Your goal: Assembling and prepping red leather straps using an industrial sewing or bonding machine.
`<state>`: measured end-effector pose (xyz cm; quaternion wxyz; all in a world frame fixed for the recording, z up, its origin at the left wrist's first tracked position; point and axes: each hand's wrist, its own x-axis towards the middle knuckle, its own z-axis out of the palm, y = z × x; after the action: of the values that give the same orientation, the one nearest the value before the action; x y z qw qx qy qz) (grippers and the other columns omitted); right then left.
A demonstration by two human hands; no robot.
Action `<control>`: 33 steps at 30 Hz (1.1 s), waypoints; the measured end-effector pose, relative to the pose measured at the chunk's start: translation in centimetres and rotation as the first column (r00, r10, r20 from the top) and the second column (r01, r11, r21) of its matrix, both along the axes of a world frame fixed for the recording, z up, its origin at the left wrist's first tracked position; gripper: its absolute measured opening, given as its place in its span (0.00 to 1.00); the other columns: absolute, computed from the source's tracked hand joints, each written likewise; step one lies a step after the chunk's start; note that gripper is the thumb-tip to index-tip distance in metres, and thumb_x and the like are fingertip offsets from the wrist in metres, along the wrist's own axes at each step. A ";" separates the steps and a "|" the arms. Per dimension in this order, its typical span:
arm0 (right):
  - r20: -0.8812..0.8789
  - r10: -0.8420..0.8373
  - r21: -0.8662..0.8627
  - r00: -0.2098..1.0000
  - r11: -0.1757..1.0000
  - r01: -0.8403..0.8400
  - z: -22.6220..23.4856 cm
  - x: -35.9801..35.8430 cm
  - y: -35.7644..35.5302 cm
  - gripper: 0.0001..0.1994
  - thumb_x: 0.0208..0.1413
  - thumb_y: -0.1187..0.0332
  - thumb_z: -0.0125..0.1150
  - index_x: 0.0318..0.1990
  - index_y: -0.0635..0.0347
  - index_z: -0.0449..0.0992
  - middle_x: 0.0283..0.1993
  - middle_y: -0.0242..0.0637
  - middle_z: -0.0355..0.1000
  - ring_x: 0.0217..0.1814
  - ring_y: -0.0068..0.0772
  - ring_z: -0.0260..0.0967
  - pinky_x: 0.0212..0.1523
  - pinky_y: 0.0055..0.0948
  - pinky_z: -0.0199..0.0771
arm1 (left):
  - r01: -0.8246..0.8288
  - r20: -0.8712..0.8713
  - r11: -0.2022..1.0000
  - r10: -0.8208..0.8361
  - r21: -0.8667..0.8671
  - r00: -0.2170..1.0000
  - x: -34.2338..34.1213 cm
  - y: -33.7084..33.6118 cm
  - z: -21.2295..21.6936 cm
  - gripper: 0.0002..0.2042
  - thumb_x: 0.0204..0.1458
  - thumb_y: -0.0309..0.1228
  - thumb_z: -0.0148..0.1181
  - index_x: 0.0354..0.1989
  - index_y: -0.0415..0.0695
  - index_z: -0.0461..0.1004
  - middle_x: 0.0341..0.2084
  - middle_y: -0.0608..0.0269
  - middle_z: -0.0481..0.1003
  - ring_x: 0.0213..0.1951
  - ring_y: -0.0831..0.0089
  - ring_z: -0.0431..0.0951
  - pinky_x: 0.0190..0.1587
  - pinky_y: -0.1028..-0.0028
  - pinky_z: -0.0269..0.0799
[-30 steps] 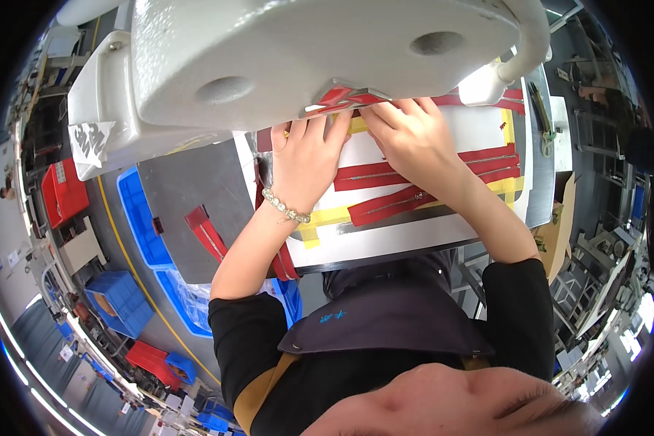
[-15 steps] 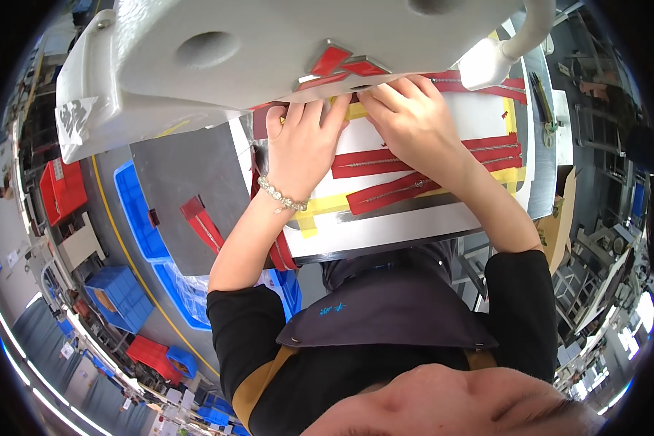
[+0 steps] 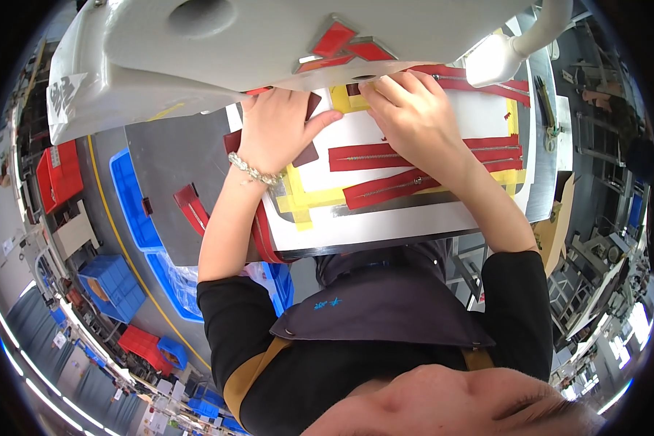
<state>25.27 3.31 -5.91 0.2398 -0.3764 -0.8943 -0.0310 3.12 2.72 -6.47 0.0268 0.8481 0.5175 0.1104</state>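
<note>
My left hand lies flat over dark maroon flat pieces, its thumb stretched out to the right. The machine head covers its fingertips. My right hand is bent, fingers drawn together, with the fingertips at the edge of a small dark red piece on yellow tape. Below the right hand, red zippers with metal teeth lie across a white board edged with yellow tape. A lower red zipper slants and shows its slider. More red zipper tape lies at the upper right.
A large pale machine head hangs close above both hands, with a white lamp at right. Red zipper ends rest on the dark table. Blue bins stand beyond its left edge. Snips lie at the right.
My left hand has moved left, away from the right hand, and its thumb has spread. More of the maroon pieces shows beneath it. My right hand has stayed nearly in place.
</note>
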 end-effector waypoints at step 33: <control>0.022 -0.018 -0.027 1.000 0.999 0.019 0.5 -0.3 -0.4 0.12 0.40 0.74 0.57 0.37 0.64 0.76 0.38 0.34 0.70 0.39 0.33 0.69 0.45 0.31 0.69 | -0.002 -0.051 0.971 0.014 0.239 0.999 3.4 -2.3 -0.5 0.21 0.46 0.40 0.62 0.51 0.54 0.73 0.43 0.76 0.72 0.45 0.77 0.67 0.46 0.65 0.52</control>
<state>24.99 2.94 -5.44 0.2248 -0.3875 -0.8937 -0.0253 6.52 0.44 -7.01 -0.0894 0.8456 0.5044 0.1500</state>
